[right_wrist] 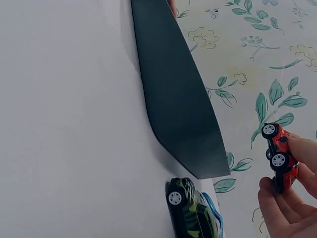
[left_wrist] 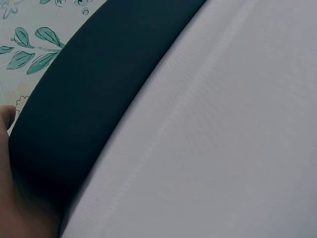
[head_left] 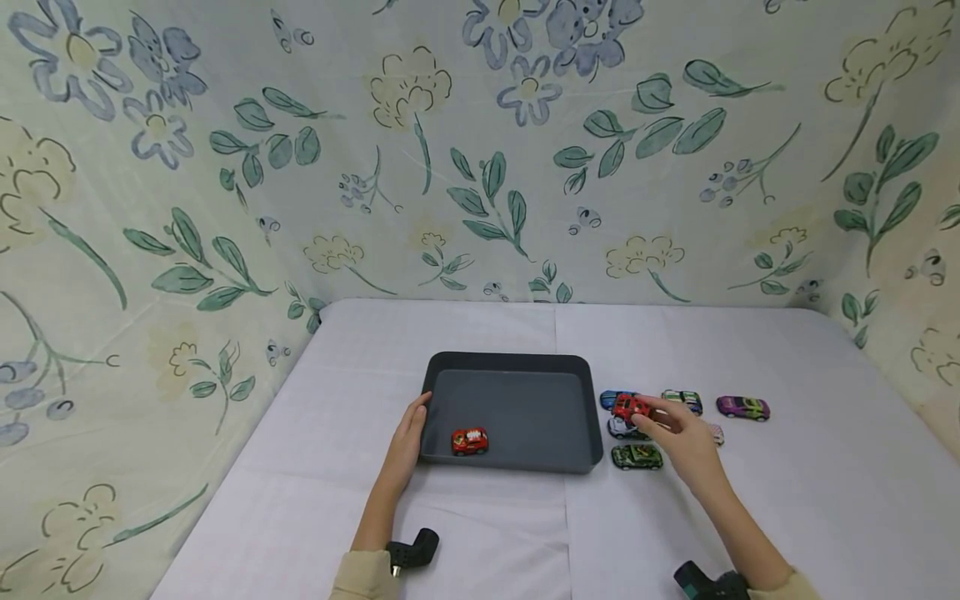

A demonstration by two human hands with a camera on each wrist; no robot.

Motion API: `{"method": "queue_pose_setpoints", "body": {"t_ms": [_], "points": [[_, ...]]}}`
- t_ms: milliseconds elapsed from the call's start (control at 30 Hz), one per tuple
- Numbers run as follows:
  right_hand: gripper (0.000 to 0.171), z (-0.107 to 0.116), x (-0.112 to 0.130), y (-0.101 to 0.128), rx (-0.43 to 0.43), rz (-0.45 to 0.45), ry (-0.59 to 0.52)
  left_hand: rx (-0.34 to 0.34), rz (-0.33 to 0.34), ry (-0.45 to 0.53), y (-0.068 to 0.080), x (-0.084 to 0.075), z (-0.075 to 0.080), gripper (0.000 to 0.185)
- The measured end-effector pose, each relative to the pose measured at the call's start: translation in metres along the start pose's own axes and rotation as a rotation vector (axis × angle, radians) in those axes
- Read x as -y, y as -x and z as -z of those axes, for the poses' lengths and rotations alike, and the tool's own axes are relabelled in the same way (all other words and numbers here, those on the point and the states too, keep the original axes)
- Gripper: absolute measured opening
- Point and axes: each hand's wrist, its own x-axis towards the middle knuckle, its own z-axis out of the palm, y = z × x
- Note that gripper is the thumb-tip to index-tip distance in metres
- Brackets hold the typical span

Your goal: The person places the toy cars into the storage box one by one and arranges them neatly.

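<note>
A dark grey tray (head_left: 512,362) lies on the table, and a red toy car (head_left: 469,442) sits in its near left corner. My left hand (head_left: 406,442) rests along the tray's left wall with its fingers reaching up to the rim. In the left wrist view the hand (left_wrist: 22,203) shows only partly, against the dark wall (left_wrist: 84,99). My right hand (head_left: 684,442) pinches another red toy car (head_left: 630,407) with black spots between thumb and fingers, just right of the tray. The right wrist view shows that car (right_wrist: 283,153) held up on its side.
Beside and under the right hand lie a blue car (head_left: 611,399), a white-and-dark car (head_left: 622,430) and a green camouflage car (head_left: 637,457). Further right are a green-and-white car (head_left: 684,402), a purple car (head_left: 742,407) and a pinkish car (head_left: 717,433), partly hidden. A white cloth (head_left: 495,533) covers the table.
</note>
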Motion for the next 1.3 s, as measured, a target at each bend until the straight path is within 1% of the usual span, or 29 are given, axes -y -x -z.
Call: {"method": "queue_pose_setpoints", "body": {"t_ms": [67,133,233,300,367,433,467,533,633,767,1100,1300], "points": [[0.055,-0.007,0.004,0.001,0.021,0.005,-0.003,0.002,0.0,0.001,0.0,0.001,0.0,0.051],[0.055,-0.014,0.005,0.001,0.031,0.038,0.013,0.005,-0.002,0.002,-0.001,0.001,-0.001,0.051],[0.053,-0.022,0.014,0.004,0.04,0.089,0.012,0.006,-0.003,0.003,-0.001,0.001,-0.002,0.051],[0.049,-0.023,0.028,0.008,0.051,0.127,-0.009,0.006,-0.003,0.001,-0.001,0.001,-0.002,0.051],[0.046,-0.022,0.046,0.015,0.071,0.131,-0.038,0.005,-0.004,0.0,0.0,0.0,-0.002,0.051],[0.045,-0.022,0.062,0.02,0.089,0.127,-0.065,0.003,-0.004,-0.002,0.0,0.0,-0.003,0.05],[0.043,-0.023,0.067,0.021,0.09,0.121,-0.069,0.001,-0.005,-0.003,0.0,-0.001,-0.003,0.05],[0.042,-0.024,0.078,0.023,0.12,0.102,-0.08,-0.001,-0.006,-0.002,-0.001,-0.001,-0.003,0.05],[0.041,-0.03,0.085,0.022,0.14,0.08,-0.079,-0.001,-0.008,0.001,-0.001,-0.001,-0.004,0.05],[0.039,-0.04,0.09,0.02,0.158,0.08,-0.08,-0.004,-0.008,0.002,-0.001,-0.001,-0.004,0.049],[0.035,-0.067,0.103,0.017,0.184,0.113,-0.123,-0.002,-0.01,-0.019,-0.002,0.0,-0.001,0.05],[0.034,-0.082,0.111,0.016,0.187,0.132,-0.125,0.009,-0.01,-0.031,-0.001,0.0,0.001,0.049]]}}
